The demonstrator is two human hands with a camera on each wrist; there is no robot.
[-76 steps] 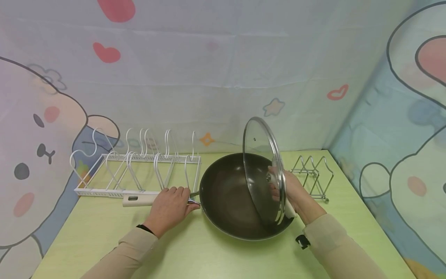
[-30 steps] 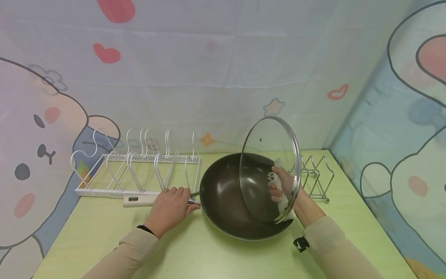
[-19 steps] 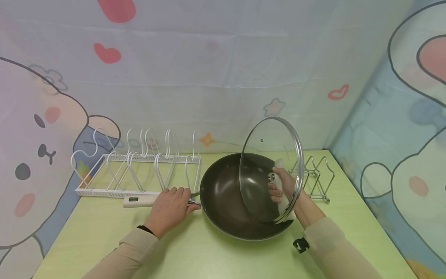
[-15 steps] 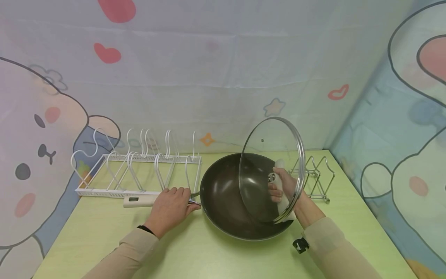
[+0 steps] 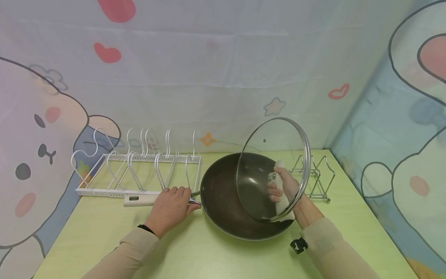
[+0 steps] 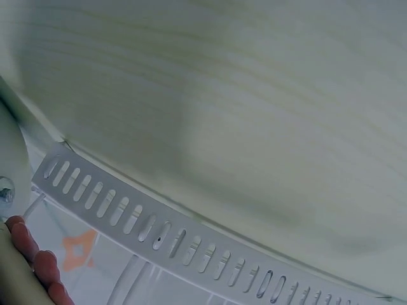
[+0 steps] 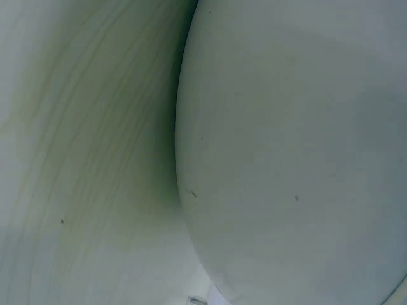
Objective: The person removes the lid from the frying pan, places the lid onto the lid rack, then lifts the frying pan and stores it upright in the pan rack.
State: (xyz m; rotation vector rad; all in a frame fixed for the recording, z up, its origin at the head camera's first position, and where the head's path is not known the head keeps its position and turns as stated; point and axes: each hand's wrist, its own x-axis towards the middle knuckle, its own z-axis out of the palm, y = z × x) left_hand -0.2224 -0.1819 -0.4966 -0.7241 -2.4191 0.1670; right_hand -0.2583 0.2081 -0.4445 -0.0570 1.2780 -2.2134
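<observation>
In the head view a dark-lined wok [image 5: 223, 193] sits mid-table. My left hand [image 5: 170, 209] grips its cream handle [image 5: 139, 200] close to the wok's body. The left wrist view catches only some fingertips [image 6: 46, 267] curled at the lower left. A glass lid [image 5: 307, 162] with a metal rim is held steeply tilted over the wok's right side, its inner face towards me. Behind the glass, my right hand [image 5: 286, 182] grips the lid's cream handle [image 5: 281, 199]. The right wrist view shows the wok's pale outer wall [image 7: 273, 152], no hand.
A white wire rack [image 5: 139, 192] with several upright loops stands at the left, just behind the wok handle. Its slotted rail [image 6: 210, 244] crosses the left wrist view. Right of the wok is a small chrome rack [image 5: 318, 182]. A printed cloth [image 5: 195, 77] hangs behind the light-green table [image 5: 223, 259].
The lid has turned from nearly edge-on to show more of its inner face, its rim swinging right with my right hand. My left hand and the wok have stayed put.
</observation>
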